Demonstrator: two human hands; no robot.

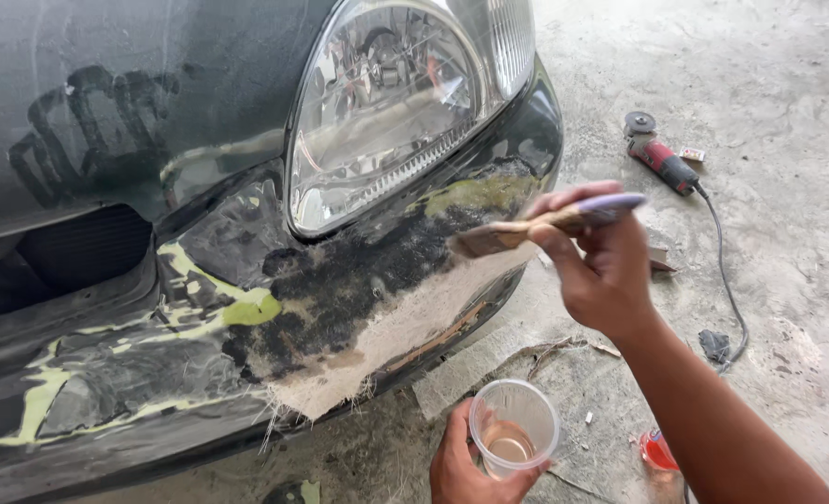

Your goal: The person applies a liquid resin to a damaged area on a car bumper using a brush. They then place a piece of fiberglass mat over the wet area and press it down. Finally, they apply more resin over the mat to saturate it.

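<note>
- Head view, far left of both hands: a dark car bumper point(134, 373) with yellow-green filler streaks and a scuffed, sanded face.
- Above the bumper and left of the right hand sits a clear headlight point(386, 112).
- Below the headlight, a pale fibre mat patch point(396, 331) lies on the bumper, its upper part dark and wet-looking, its lower edge frayed and dry.
- Left hand point(466, 467), low in the picture and below the patch, is closed around a clear plastic cup point(514, 427); a little amber liquid lies in the bottom of the cup.
- Right hand point(601, 266), above and right of the left hand, grips a brush point(545, 224) by its purple-tipped handle; the bristles point left and touch the right edge of the patch.
- Right of the cup, beside the right forearm, a small red object point(657, 453) lies on the concrete floor point(788, 308).
- Beyond the right hand, up and to its right, a red angle grinder point(659, 154) lies on the floor, its grey cord trailing down behind the wrist.
</note>
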